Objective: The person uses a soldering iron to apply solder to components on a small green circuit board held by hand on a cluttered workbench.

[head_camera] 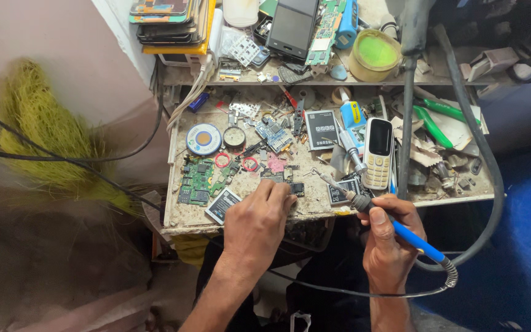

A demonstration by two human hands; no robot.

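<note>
My right hand (389, 230) grips a blue-handled soldering iron (401, 230). Its metal tip (326, 178) points up-left over the workbench (179, 212). My left hand (258, 220) rests palm-down at the bench's front edge, fingertips pressing on a small dark circuit board (290, 184). The iron's tip hangs a little right of that board, apart from it. A black phone battery (221, 205) lies just left of my left hand, and a white and yellow keypad phone (378, 152) lies just beyond my right hand.
Green circuit boards (195, 181), a solder spool (204, 139), a second battery (321, 129), green-handled pliers (434, 126) and small parts crowd the bench. A shelf above holds stacked phones (167, 18), a black smartphone (291, 26) and a yellow-green tub (373, 54). A thick grey hose (408, 110) runs down at right.
</note>
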